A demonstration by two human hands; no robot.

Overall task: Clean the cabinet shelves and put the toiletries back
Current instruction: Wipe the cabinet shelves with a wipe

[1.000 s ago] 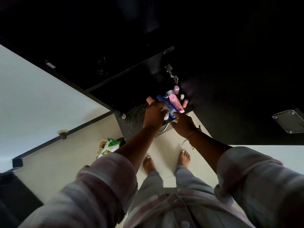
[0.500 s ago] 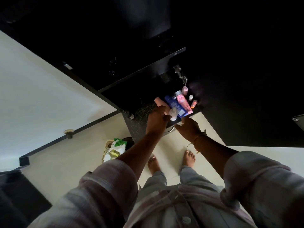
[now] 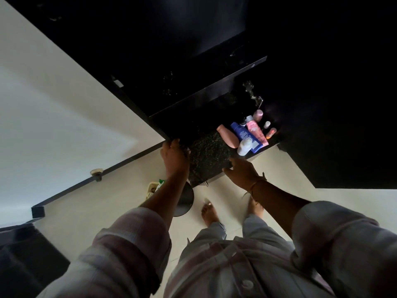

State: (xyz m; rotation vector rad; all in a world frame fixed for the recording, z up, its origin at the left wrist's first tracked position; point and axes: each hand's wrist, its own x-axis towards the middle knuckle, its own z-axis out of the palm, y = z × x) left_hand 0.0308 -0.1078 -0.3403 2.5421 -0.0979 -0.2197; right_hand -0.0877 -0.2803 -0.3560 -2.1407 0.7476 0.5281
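Speckled dark bench carries the toiletries clustered at its far right end, long axes pointing away. Right hand, grip spread and empty on the front edge, lies nearer; left hand curls over the cabinet door corner.

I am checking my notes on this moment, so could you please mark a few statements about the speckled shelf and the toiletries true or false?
1. The toiletries are bunched at the right end of the speckled shelf. True.
2. The left hand holds the blue tube. False: it holds no toiletry and sits at the shelf's left end.
3. The right hand rests at the shelf's front edge. True.
4. The white bottle lies on the floor. False: it is on the shelf, beside the blue tube.
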